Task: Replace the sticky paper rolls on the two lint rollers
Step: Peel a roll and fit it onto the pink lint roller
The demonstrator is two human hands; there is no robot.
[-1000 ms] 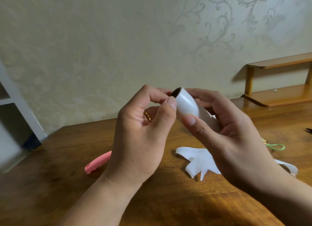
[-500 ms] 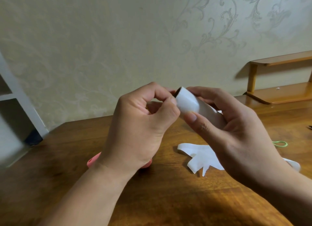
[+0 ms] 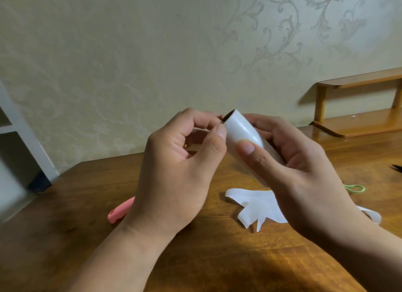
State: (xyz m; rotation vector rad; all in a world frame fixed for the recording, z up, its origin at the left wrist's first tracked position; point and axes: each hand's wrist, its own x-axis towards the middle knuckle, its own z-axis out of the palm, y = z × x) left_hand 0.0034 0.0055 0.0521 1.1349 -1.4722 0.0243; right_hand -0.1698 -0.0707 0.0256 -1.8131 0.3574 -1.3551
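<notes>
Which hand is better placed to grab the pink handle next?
Left, probably: the pink handle lies by the left hand, which only pinches the rim of the paper roll; the right hand wraps it.

Roll (image 3: 241, 132) above the table (image 3: 195, 261); paper scrap (image 3: 257, 206) on the table beneath it; roller handle (image 3: 120, 211) lies left.

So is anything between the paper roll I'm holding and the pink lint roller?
Only your left hand, which hides all but one end of the pink lint roller. The right hand grips the paper roll.
</notes>
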